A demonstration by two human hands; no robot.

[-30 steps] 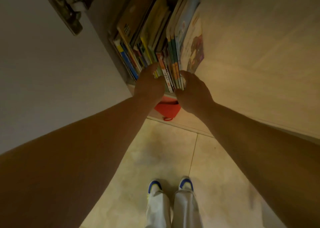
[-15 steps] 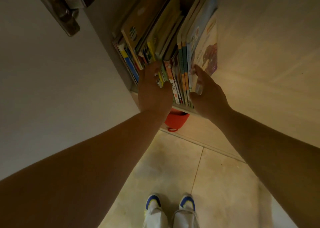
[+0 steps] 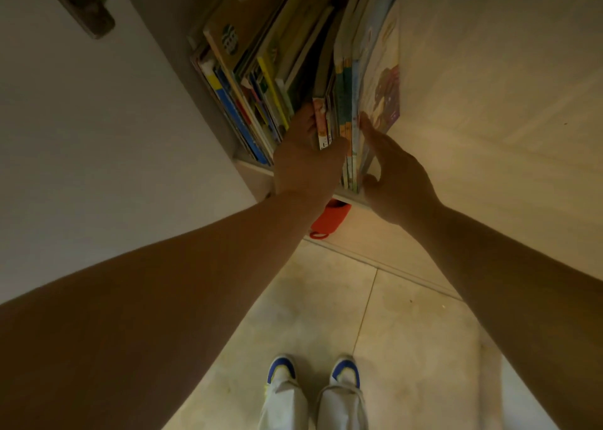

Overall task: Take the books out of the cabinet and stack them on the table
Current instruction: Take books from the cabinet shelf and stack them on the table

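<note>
The fingers of the left hand (image 3: 305,160) were tucked into a gap in the row of books (image 3: 261,80), pressed against the left face of a thin bunch of books (image 3: 347,116), with the thumb lying across the lower spines; the fingers of the right hand (image 3: 396,175) lay flat and extended on the bunch's right side, against the illustrated cover of the outermost book (image 3: 383,93); together the two hands squeezed that bunch between them, neither one curled into a fist. The bunch stood at the right end of the shelf, just beside the cabinet's right wall (image 3: 489,71), so little room showed on that side; to the left of the left hand a dark wedge of space opened where the remaining books leaned away leftward. The bunch's lower corners reached the shelf's front edge (image 3: 254,168) and seemed to hang slightly past it. The books were thin, tall and brightly coloured, with green, blue, yellow and orange spines; the outer cover bore a purple-brown figure on pale ground. Left of the shelf ran the cabinet door (image 3: 98,136) with its metal hinge (image 3: 85,9); a red object (image 3: 328,222) sat below the shelf; underneath, pale floor tiles (image 3: 408,348) lay open around the person's shoes (image 3: 313,369).
</note>
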